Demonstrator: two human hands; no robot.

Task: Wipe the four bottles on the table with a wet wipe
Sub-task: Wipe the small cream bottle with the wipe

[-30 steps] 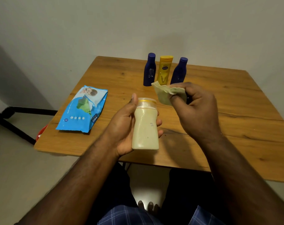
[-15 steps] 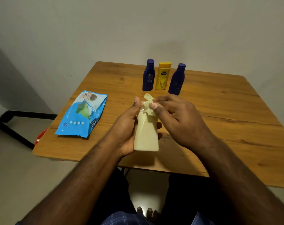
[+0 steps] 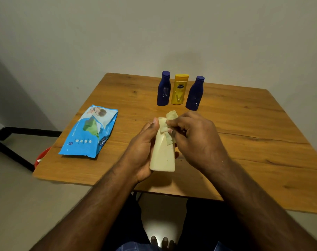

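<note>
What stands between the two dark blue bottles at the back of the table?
In the head view, the yellow bottle stands upright between the left blue bottle and the right blue bottle, set slightly farther back.

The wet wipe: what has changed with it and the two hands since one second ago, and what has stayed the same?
The right hand brought the wet wipe from beside the cream bottle onto its cap and neck, where its fingers now press it. The left hand holds the bottle upright as before. The two blue bottles, the yellow bottle and the wipes pack stayed in place on the table.
</note>
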